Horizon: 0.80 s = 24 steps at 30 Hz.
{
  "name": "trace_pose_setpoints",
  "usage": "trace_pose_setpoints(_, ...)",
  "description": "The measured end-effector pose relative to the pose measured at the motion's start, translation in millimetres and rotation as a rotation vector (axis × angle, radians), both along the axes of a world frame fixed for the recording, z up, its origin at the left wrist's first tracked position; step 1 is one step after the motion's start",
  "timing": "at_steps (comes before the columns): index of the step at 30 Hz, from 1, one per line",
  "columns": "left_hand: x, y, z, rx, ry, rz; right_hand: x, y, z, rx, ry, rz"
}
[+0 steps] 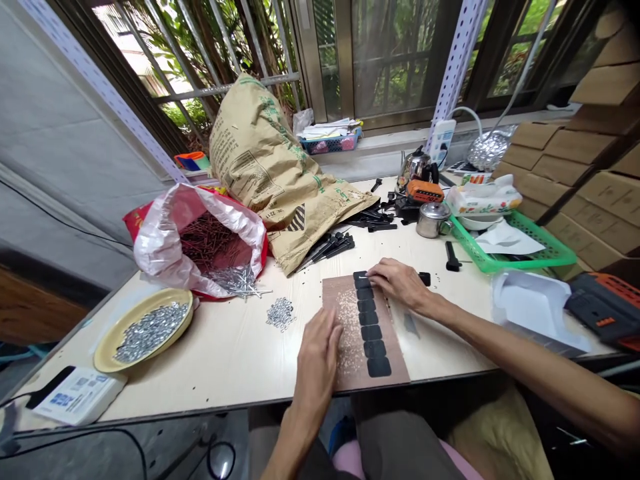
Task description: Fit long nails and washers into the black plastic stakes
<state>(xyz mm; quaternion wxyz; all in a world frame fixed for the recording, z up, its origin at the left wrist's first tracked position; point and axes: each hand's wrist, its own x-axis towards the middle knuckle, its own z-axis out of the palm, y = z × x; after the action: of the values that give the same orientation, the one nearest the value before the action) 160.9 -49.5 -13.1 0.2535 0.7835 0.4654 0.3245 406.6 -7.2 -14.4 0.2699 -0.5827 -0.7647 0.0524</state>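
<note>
A brown board [400,363] lies at the front edge of the table, its left part sprinkled with pale specks. Down it runs a column of several flat black rounded-square pieces [379,367]. My right hand [399,283] is at the far end of this column, fingertips pinched together on the topmost black piece [359,283]; a thin pale sliver shows at the fingertips, too small to name. Over the board's left edge rests my left hand [319,347], its fingers curled together, and what they hold, if anything, is hidden. Left of the board sits a small pile of silver metal rings [281,313].
A yellow bowl [187,320] of small metal parts and a red-and-white bag [160,250] of screws stand at left. Behind are a big paper sack [255,153] and black handled pieces [333,247]. At right are a green basket [563,257], grey tray [533,303] and power tool [605,303].
</note>
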Motion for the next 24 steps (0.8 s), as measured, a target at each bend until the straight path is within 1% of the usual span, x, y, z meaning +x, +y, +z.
trace_pose_setpoints(2, 0.4, -6.2, -17.3, 0.078, 0.093, -0.038, 6.6, 11.3, -9.6, 0.011, -0.044, 0.011)
trace_pose_setpoints(4, 1.5, -10.5, -33.7, 0.137, 0.159, -0.052, 6.7, 9.0, -17.5, 0.016, -0.06, 0.022)
trace_pose_setpoints(5, 2.1, -11.8, -40.3, 0.161, 0.182, -0.054, 5.1, 3.1, -20.3, 0.022, -0.065, 0.055)
trace_pose_setpoints(6, 2.6, -12.5, -45.3, 0.181, 0.201, -0.058, 3.2, -4.6, -22.2, 0.032, -0.076, 0.122)
trace_pose_setpoints(7, 3.0, -12.6, -48.9, 0.199, 0.213, -0.061, 1.4, -12.5, -23.0, 0.048, -0.097, 0.223)
trace_pose_setpoints(9, 3.2, -12.0, -52.3, 0.224, 0.222, -0.063, 0.2, -23.5, -21.7, 0.088, -0.13, 0.414)
trace_pose_setpoints(10, 3.1, -11.5, -52.7, 0.231, 0.221, -0.06, 1.1, -25.0, -20.1, 0.103, -0.127, 0.438)
trace_pose_setpoints(11, 3.0, -11.1, -52.7, 0.237, 0.217, -0.058, 2.7, -23.9, -18.6, 0.106, -0.112, 0.407)
trace_pose_setpoints(13, 2.7, -10.7, -52.5, 0.247, 0.21, -0.051, 6.4, -17.9, -17.6, 0.096, -0.061, 0.273)
trace_pose_setpoints(14, 2.6, -10.7, -52.5, 0.254, 0.207, -0.05, 7.3, -15.4, -18.6, 0.085, -0.043, 0.248)
trace_pose_setpoints(15, 2.5, -10.8, -52.6, 0.261, 0.205, -0.05, 7.4, -14.4, -20.3, 0.077, -0.031, 0.273)
trace_pose_setpoints(18, 2.4, -11.1, -53.4, 0.267, 0.202, -0.057, 4.3, -17.8, -24.7, 0.064, -0.024, 0.466)
trace_pose_setpoints(19, 2.4, -11.1, -53.6, 0.263, 0.199, -0.059, 3.4, -19.2, -24.2, 0.065, -0.021, 0.477)
trace_pose_setpoints(20, 2.4, -11.0, -53.8, 0.261, 0.195, -0.062, 3.0, -19.9, -22.6, 0.067, -0.019, 0.437)
trace_pose_setpoints(23, 2.2, -10.5, -53.6, 0.248, 0.193, -0.061, 1.2, -20.5, -14.8, 0.076, -0.028, 0.261)
trace_pose_setpoints(24, 2.2, -10.5, -53.4, 0.245, 0.195, -0.06, -0.3, -21.2, -12.8, 0.086, -0.04, 0.252)
